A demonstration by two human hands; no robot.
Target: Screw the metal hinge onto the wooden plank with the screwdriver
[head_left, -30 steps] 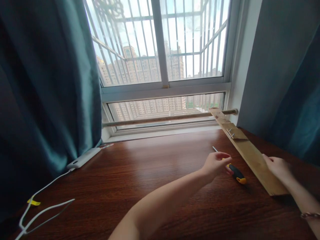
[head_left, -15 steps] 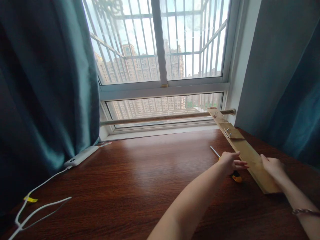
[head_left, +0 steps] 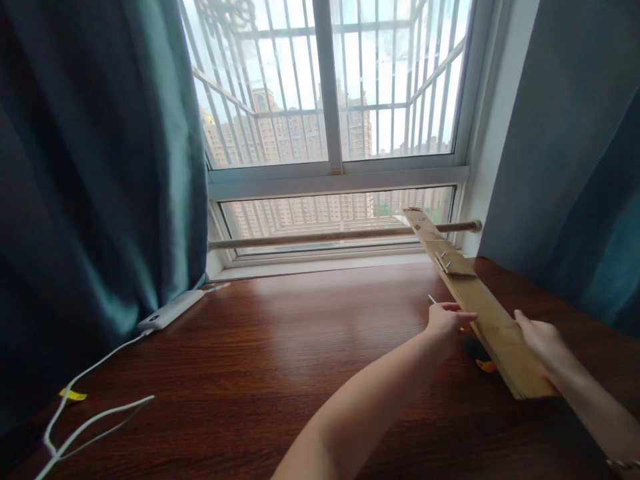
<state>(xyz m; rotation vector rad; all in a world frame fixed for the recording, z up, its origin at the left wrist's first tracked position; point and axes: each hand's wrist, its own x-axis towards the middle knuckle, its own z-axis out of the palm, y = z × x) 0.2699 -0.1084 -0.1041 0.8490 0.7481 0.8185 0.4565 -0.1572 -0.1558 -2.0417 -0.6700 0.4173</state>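
A long, pale brown wooden board (head_left: 493, 310) slants from the lower right towards the window, its far end raised in front of the glass. Partway up it sits a small square piece (head_left: 457, 263) with several screws (head_left: 444, 260) sticking out near its left side. My left hand (head_left: 445, 320) is closed at the board's left edge, fingers partly hidden by it. On the right edge, nearer to me, my right hand (head_left: 540, 340) grips with the thumb on top. Beneath the board and my left hand lies a screwdriver with a yellow and black handle (head_left: 485, 365), mostly covered.
All this is above a dark red-brown wooden tabletop (head_left: 240, 360). To the left are a white power strip (head_left: 173, 310), white cables (head_left: 95, 413) and a yellow tag (head_left: 73, 395). A horizontal rail (head_left: 320, 237) crosses the window; curtains (head_left: 110, 167) hang at both sides.
The board has swung left at its far end and shifted left over the screwdriver, covering more of it. Both hands have moved with it. The view has turned slightly left.
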